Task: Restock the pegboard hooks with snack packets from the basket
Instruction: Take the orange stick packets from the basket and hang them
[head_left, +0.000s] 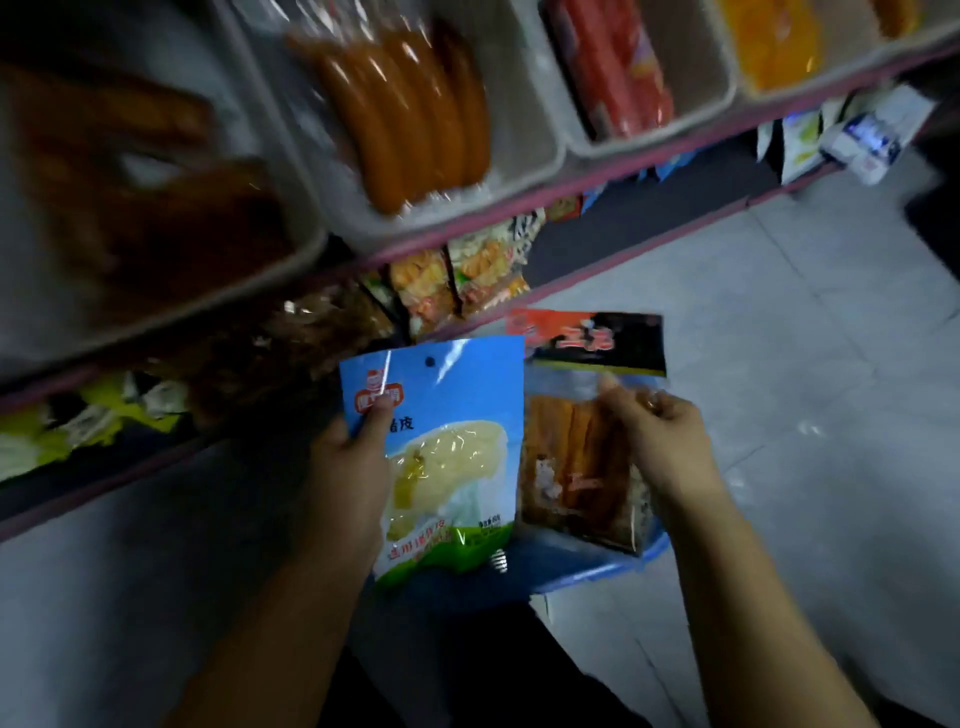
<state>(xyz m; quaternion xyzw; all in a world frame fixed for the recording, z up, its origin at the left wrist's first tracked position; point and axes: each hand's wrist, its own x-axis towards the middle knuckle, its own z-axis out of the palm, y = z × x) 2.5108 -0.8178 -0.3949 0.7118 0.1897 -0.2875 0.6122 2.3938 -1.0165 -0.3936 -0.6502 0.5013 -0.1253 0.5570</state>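
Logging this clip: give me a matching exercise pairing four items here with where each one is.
Things:
1. blue packet
2. orange packet
3. sausages
4. basket

Places:
A. in a shelf tray, top of view
B. gripped by the left hand
C. below both packets
D. pinched by the right hand

Pairs: 1-B, 2-D, 3-A, 4-C

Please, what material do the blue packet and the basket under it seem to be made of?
Blue packet: probably glossy plastic film; it shows bright glare streaks and a clear window. Basket: likely moulded blue plastic with a smooth rim, though it is dim and mostly hidden.
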